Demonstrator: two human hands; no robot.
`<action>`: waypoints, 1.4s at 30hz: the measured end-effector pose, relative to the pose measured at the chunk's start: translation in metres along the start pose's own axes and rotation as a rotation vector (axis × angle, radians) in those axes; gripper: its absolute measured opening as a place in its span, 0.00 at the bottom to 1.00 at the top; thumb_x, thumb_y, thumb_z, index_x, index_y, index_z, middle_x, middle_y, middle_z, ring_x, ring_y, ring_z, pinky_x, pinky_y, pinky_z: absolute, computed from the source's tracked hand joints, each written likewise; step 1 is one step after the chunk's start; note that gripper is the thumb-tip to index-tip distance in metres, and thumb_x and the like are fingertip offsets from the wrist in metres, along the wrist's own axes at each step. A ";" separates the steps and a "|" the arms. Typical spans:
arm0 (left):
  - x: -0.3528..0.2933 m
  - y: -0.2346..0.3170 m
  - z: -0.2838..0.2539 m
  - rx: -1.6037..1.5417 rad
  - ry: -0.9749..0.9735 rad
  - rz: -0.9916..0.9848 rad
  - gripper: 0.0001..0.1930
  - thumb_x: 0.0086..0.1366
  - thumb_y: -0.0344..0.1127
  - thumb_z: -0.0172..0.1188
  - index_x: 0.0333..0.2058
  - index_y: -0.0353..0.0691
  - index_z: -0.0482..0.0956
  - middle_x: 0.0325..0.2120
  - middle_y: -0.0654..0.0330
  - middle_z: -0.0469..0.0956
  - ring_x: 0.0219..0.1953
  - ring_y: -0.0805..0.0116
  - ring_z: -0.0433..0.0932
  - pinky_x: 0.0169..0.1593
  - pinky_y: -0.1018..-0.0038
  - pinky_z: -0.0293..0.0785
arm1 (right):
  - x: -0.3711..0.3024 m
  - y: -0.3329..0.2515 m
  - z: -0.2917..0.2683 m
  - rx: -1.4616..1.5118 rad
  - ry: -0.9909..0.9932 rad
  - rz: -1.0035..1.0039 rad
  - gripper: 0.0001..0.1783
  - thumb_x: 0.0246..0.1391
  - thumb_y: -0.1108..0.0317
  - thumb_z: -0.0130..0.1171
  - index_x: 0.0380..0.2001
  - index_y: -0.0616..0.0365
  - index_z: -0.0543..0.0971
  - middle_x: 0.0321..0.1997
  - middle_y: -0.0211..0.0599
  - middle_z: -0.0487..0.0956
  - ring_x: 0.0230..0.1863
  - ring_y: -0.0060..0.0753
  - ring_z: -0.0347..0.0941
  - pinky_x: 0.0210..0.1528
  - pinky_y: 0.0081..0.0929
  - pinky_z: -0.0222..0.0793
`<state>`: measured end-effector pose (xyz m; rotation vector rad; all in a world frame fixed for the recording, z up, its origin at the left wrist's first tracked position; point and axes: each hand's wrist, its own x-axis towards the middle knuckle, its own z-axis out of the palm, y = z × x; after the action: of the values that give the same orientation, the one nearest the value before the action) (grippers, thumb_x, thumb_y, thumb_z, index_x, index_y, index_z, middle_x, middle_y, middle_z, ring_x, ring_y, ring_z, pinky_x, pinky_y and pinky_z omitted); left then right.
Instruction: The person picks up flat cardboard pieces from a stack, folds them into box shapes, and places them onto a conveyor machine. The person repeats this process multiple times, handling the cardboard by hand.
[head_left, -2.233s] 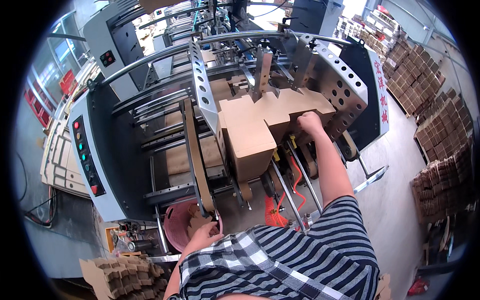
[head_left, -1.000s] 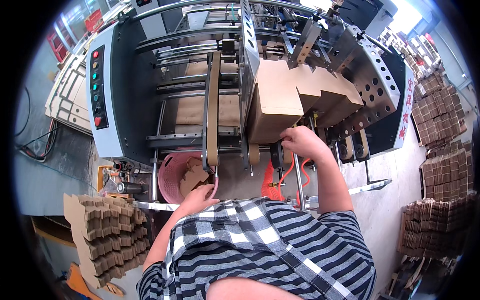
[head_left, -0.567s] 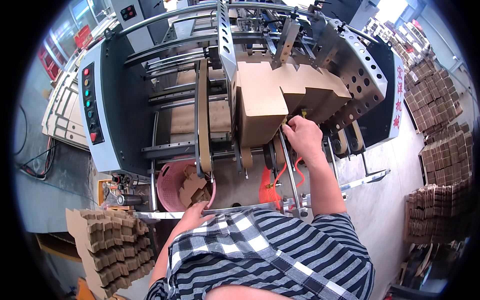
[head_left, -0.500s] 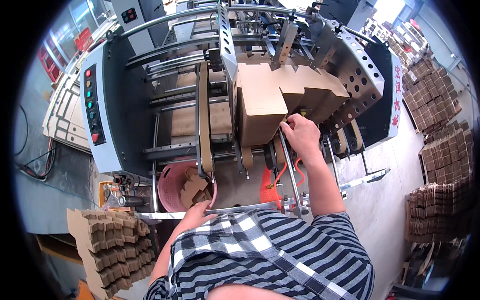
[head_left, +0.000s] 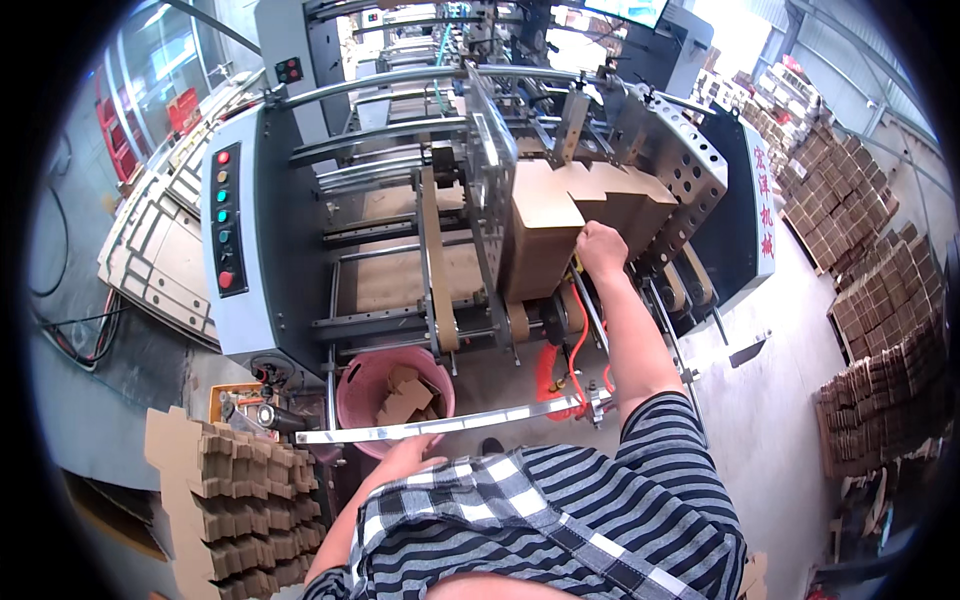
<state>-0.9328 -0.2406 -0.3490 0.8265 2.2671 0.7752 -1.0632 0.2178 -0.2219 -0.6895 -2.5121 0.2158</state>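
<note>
My right hand (head_left: 603, 250) is closed in a fist at the front of a stack of flat brown cardboard blanks (head_left: 548, 215) standing in the machine. A metal rod and a bit of yellow show just under the fist. Whatever the fingers grip is hidden. Low on the left, my left hand (head_left: 405, 462) rests beside the long metal bar (head_left: 390, 432), fingers stretched out and holding nothing I can see. A checked apron strap partly covers that side.
A pink basket (head_left: 350, 400) with cardboard scraps stands under the machine. Stacked cardboard blanks (head_left: 255, 500) rise at lower left; bundled stacks (head_left: 885, 310) line the right. An orange coiled air hose (head_left: 547, 378) hangs below the rod. A button panel (head_left: 223, 220) is on the machine's left side.
The view has tilted up and shifted, so the machine sits further right and lower. My right hand stays by the cardboard stack, its fingers now curled tighter; my left hand stays near the bar.
</note>
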 end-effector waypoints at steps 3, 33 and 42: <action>-0.036 -0.023 0.008 -0.034 0.053 -0.055 0.29 0.55 0.51 0.64 0.49 0.37 0.72 0.39 0.47 0.77 0.43 0.49 0.77 0.47 0.61 0.73 | -0.006 -0.004 -0.013 -0.036 -0.005 0.048 0.10 0.46 0.60 0.54 0.25 0.52 0.81 0.29 0.42 0.81 0.35 0.48 0.79 0.40 0.42 0.74; -0.063 0.038 0.128 0.432 -0.680 0.508 0.32 0.56 0.51 0.61 0.57 0.42 0.69 0.50 0.48 0.74 0.52 0.49 0.73 0.53 0.59 0.70 | -0.606 0.000 -0.111 0.214 -1.032 0.160 0.24 0.48 0.60 0.58 0.48 0.59 0.76 0.47 0.50 0.78 0.50 0.52 0.74 0.50 0.43 0.71; -0.155 0.153 0.232 0.560 -0.725 0.988 0.34 0.53 0.52 0.63 0.56 0.41 0.68 0.46 0.49 0.75 0.49 0.50 0.75 0.50 0.58 0.73 | -0.847 0.026 -0.227 -0.045 -0.858 0.798 0.21 0.46 0.57 0.59 0.44 0.54 0.78 0.48 0.48 0.78 0.50 0.50 0.74 0.49 0.46 0.70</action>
<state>-0.6208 -0.1801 -0.3443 2.1421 1.3238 0.1034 -0.3113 -0.1916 -0.4117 -1.9249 -2.8234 0.8931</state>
